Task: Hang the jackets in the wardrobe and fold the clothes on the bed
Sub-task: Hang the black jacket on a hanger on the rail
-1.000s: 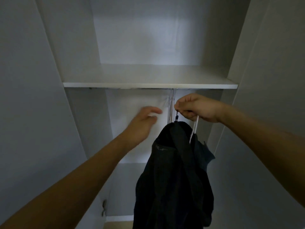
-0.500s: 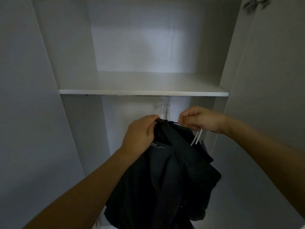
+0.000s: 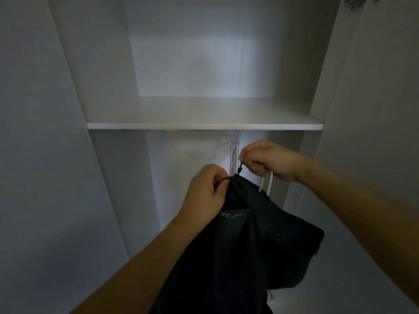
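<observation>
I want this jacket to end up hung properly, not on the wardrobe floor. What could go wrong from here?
1. The left hand only pinches the collar edge of the dark jacket; most of the fabric hangs loose below, so it may slip off.
2. The right hand holds the white hanger and a small zip pull together, a crowded grip that could fumble.
3. The rail is hidden under the shelf, so hooking would be partly blind.
</observation>
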A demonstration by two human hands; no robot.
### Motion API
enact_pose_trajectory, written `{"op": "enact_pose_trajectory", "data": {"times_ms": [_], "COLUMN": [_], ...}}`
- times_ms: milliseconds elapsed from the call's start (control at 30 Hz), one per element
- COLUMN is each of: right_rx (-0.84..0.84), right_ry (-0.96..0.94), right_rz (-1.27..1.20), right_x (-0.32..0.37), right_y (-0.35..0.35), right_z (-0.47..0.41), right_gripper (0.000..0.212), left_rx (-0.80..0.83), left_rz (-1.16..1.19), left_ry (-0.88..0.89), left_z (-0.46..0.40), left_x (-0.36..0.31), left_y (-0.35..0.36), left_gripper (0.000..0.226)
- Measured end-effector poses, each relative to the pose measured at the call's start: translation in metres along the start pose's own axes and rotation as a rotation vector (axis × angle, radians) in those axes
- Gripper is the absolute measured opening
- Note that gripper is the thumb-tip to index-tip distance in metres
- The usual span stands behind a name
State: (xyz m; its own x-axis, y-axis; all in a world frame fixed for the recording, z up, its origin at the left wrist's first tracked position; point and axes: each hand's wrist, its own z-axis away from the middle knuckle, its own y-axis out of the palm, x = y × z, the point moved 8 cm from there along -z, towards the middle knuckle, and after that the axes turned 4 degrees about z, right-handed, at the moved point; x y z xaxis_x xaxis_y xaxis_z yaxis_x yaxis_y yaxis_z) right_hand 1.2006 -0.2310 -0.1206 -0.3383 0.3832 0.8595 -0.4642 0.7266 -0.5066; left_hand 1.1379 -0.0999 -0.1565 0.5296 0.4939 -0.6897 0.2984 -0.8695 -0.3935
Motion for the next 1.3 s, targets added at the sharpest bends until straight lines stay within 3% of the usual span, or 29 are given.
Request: {"op": "enact_pose_trajectory", "data": {"times_ms": [100,167,233,300,467,567,633,767,867,1033,1300], "right_rx": [0.025,0.049,0.076,0.096,0.097,0.09,0.061,0.05,0.046,0.033,0.042], "right_ry": [0.009,0.005,0.013,0.039,0.047,0.027,0.017,-0.016,-0.002,-0.003,-0.03], "right_rz": [0.045,0.066,0.092,0.132,0.01,-0.01,-0.007,0.042,0.059,0.048,0.027], "right_x": [-0.009,-0.013,-0.017,-0.024,-0.029,-0.021,-0.015,-0.003,-0.005,-0.005,0.0], "right_y": [0.002,0.005,0.005,0.002,-0.003,-0.004,-0.007,-0.007,-0.01,-0.008,-0.001], "right_z": [-0.001,-0.003,-0.002,0.004,0.013,0.012,0.009,0.003,0.002,0.0,-0.001], "right_gripper": [0.038,0.041,0.043,0.047,0.045,0.048,0.046,0.036,0.04,0.04,0.048], "left_rx": [0.223,0.29,0.252,0.192,0.076,0.082,0.111,0.022,-0.064,-0.078,0.055], "left_rz": [0.227,0.247,0.169,-0.03,-0.459,-0.521,-0.45,-0.075,0.012,0.015,-0.083], "left_ry": [-0.351,-0.428,-0.415,-0.248,0.59,0.764,0.72,0.247,0.064,0.052,0.166], "left_z": [0.0,0.0,-0.002,-0.004,0.019,0.025,0.024,0.015,0.016,0.016,0.01], "left_x": [0.023,0.026,0.027,0.016,-0.041,-0.044,-0.043,-0.026,-0.016,-0.018,-0.018], "left_y": [0.017,0.019,0.011,0.001,-0.009,-0.011,-0.007,-0.014,-0.022,-0.023,-0.031], "left_gripper": [0.019,0.025,0.023,0.019,0.03,0.034,0.032,0.031,0.041,0.04,0.034]}}
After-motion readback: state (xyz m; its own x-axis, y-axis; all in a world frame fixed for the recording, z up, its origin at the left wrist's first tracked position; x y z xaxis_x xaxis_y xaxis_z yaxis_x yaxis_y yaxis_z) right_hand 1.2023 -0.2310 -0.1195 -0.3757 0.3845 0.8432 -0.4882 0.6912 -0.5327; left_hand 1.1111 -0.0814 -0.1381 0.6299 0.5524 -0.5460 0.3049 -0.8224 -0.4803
